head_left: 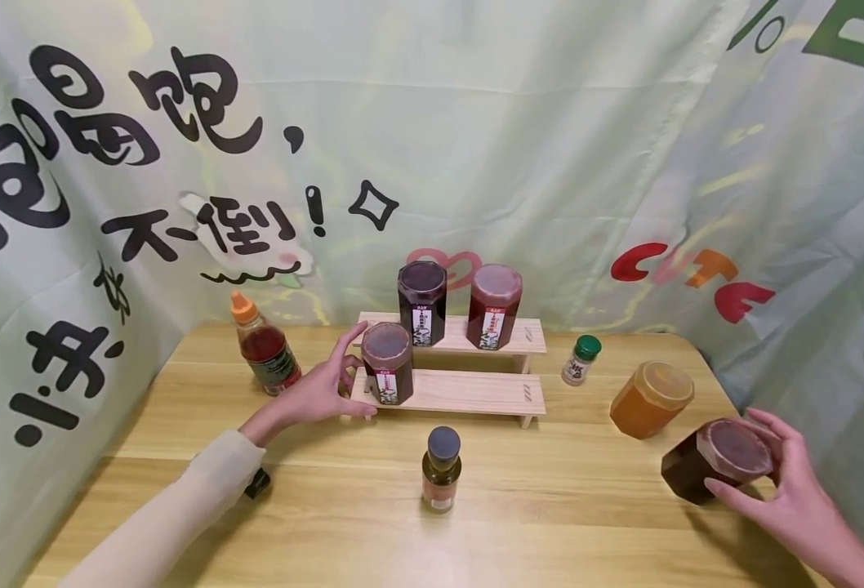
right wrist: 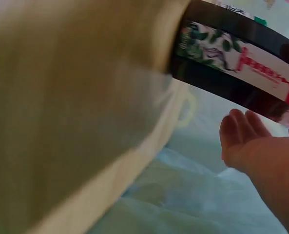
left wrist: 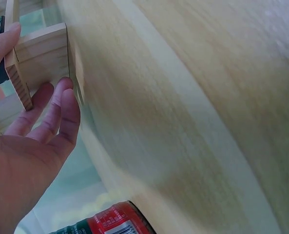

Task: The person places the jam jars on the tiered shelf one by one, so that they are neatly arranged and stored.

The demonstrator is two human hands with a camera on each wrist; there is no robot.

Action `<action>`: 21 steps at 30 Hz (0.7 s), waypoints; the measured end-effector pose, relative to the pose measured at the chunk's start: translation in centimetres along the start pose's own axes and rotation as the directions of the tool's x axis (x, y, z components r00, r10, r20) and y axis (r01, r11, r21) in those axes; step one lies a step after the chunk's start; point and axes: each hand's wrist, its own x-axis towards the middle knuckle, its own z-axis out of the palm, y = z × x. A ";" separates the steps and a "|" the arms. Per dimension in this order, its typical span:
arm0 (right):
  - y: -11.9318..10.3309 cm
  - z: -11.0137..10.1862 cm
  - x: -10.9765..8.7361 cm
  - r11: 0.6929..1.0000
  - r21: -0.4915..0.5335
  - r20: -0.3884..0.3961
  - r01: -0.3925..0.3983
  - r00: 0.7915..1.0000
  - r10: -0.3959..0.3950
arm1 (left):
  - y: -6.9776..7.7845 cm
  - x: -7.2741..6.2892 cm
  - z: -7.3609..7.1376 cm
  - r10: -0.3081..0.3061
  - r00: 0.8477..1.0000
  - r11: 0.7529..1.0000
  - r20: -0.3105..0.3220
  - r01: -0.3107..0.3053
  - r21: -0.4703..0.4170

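A dark brown faceted jar is found upright, long axis vertical, just left of the right hand, by whose thumb and fingers its upper part is encircled; firmness of contact cannot be confirmed, the far fingertips being partly hidden. Farther off, a plum-coloured faceted jar is stood upright on a pale wooden two-step rack, immediately right of the nearer left hand, whose fingers are loosely spread, nothing held. In the left wrist view that jar is cut off.
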 end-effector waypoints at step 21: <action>0.5 1.1 -0.7 0.996 -0.010 -0.013 -0.086 0.996 0.085 | -0.1 0.0 0.1 0.001 1.000 1.000 0.001 -0.001 -0.014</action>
